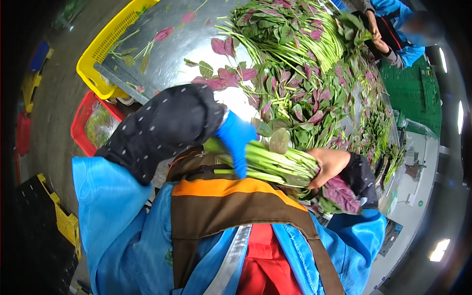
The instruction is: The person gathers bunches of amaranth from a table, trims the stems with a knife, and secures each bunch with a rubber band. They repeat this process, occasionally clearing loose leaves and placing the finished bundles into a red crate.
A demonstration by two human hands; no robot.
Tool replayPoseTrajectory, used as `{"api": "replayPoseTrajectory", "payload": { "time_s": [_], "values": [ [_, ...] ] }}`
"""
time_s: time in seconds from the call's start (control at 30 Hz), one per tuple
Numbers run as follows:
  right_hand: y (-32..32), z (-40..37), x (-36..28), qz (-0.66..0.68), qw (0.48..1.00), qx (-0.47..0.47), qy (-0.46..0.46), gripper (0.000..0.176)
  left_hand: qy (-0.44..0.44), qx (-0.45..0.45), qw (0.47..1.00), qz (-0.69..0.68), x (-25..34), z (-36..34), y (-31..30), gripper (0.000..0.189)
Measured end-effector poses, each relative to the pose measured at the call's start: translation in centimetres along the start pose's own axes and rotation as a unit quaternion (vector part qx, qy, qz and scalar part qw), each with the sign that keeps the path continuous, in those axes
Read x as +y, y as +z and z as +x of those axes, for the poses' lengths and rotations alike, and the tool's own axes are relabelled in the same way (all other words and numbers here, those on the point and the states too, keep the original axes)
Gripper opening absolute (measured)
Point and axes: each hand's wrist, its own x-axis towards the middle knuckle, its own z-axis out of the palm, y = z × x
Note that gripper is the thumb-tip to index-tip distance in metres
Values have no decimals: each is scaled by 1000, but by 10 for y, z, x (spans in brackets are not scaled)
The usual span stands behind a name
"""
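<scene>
My left hand (236, 140), in a blue glove and slightly blurred, is closed around the stem end of a bunch of red-green amaranth (280, 162). At the leafy end my bare right hand (328, 167) grips the same bunch, with its fingers wrapped over the stems. The bunch lies sideways in front of my apron (236, 204), and purple leaves hang out past my right hand. Beyond my hands, loose amaranth (307, 110) covers much of the metal table (167, 54).
A large pile of amaranth stems (319, 46) lies at the far side. Across the table a co-worker's hands (376, 37) hold leafy stalks. A yellow crate (91, 59) and a red basket (77, 125) stand at the left, green crates (410, 93) at the right.
</scene>
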Motion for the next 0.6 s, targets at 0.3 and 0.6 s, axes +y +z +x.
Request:
{"api": "replayPoseTrajectory", "payload": {
  "time_s": [0.3,0.6],
  "values": [
    [-42,-28,-99,-394,894,212,-38,56,63,238,952,-181,-14,-29,54,53],
    [4,95,15,92,852,494,-148,18,91,404,636,-651,-44,16,97,32]
  ]
}}
